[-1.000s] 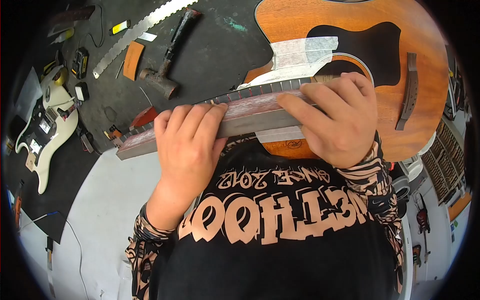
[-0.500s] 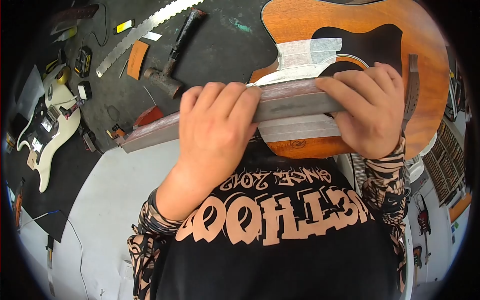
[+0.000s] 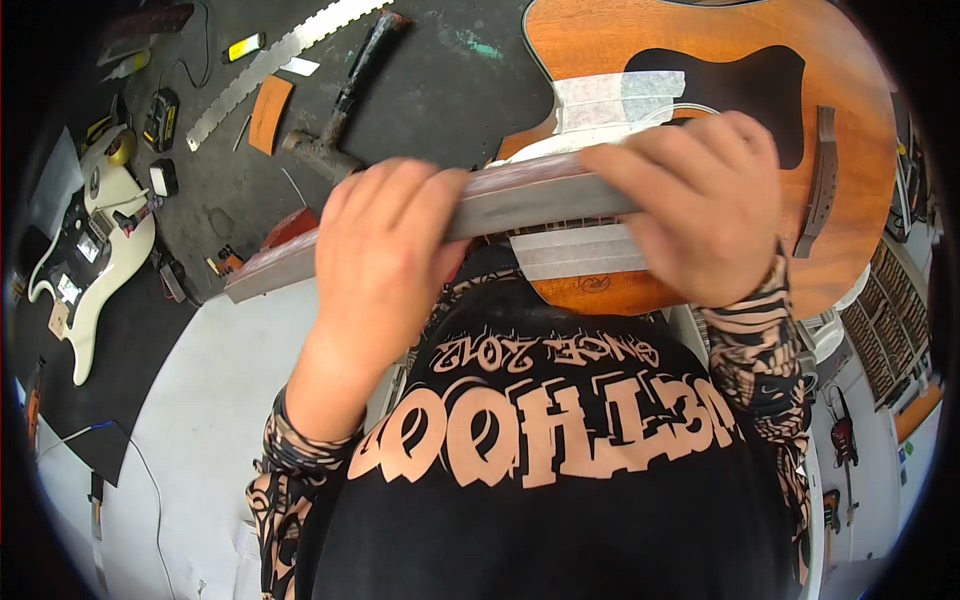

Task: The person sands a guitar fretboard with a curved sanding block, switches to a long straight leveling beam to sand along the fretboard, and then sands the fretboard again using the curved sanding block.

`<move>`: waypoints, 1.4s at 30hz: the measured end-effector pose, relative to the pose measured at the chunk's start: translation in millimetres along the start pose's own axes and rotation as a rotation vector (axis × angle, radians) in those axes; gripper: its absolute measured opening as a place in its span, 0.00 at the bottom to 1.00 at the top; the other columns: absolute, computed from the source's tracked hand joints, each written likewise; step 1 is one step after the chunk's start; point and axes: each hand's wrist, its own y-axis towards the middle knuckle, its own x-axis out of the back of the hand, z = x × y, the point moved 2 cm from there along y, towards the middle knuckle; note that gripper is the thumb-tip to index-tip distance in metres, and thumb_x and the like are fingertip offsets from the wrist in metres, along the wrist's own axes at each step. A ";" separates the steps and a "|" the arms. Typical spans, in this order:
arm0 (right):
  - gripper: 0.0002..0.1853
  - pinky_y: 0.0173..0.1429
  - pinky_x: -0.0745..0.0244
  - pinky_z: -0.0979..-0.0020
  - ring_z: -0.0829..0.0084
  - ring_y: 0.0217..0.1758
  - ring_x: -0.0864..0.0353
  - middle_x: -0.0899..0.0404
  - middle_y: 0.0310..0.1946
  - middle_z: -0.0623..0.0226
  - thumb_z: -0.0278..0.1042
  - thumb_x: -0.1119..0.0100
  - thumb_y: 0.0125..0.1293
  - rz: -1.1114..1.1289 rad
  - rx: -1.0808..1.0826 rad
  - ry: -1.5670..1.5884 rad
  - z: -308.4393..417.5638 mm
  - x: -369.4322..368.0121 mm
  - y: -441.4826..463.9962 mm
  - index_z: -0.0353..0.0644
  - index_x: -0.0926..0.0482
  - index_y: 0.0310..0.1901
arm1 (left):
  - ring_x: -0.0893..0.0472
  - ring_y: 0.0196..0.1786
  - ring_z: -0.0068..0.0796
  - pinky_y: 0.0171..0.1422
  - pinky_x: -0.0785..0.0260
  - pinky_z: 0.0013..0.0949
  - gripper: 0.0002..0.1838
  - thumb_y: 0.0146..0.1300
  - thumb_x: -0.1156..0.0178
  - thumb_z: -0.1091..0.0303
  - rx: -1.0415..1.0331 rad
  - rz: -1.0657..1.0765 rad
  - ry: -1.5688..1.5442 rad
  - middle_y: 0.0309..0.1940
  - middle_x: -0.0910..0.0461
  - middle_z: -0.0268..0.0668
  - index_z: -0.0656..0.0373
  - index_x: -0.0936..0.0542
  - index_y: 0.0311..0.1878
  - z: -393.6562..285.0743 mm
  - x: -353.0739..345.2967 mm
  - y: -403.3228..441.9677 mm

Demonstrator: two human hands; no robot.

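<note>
A long grey bar (image 3: 540,203) with a worn reddish edge lies along the neck of a brown acoustic guitar (image 3: 850,200). Wrapped over the bar's left part is my left hand (image 3: 385,240), slightly blurred. My right hand (image 3: 700,205) grips the bar's right end, near the guitar's soundhole. Pale masking tape (image 3: 615,103) covers the guitar top above the bar, and another taped strip (image 3: 580,250) lies below it. Some frets show just under the bar; most of the neck is hidden by the bar and hands.
On the dark mat (image 3: 450,90) lie a hammer (image 3: 345,110), a notched metal straightedge (image 3: 270,65), an orange block (image 3: 269,115) and a yellow marker (image 3: 244,46). A white electric guitar body (image 3: 110,270) rests at the left. A red object (image 3: 290,230) sits behind the bar.
Both hands and the bar moved right along the neck, then back left. The bar now covers more of the fretboard than in the earliest frame.
</note>
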 end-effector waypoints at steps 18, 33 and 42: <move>0.30 0.50 0.34 0.64 0.69 0.38 0.23 0.17 0.39 0.76 0.22 0.35 0.37 0.052 0.027 -0.001 1.7 -0.8 -3.6 0.50 0.13 0.50 | 0.19 0.40 0.39 0.43 0.26 0.41 0.29 0.39 0.25 0.76 -0.015 0.032 -0.042 0.39 0.23 0.35 0.56 0.19 0.50 -0.3 0.7 1.8; 0.28 0.50 0.33 0.63 0.69 0.38 0.23 0.15 0.42 0.72 0.27 0.38 0.41 0.006 -0.002 -0.017 8.3 0.3 -24.6 0.51 0.11 0.50 | 0.23 0.52 0.38 0.64 0.35 0.49 0.32 0.35 0.26 0.73 -0.053 -0.022 0.090 0.41 0.19 0.32 0.56 0.17 0.53 -24.7 -7.3 -8.9; 0.16 0.48 0.36 0.65 0.78 0.35 0.26 0.23 0.32 0.84 0.36 0.34 0.52 -0.019 -0.070 -0.075 14.7 1.7 -36.1 0.60 0.11 0.44 | 0.23 0.52 0.36 0.61 0.38 0.43 0.31 0.37 0.26 0.69 -0.052 0.000 0.138 0.42 0.19 0.30 0.55 0.16 0.52 -32.0 -9.7 -14.3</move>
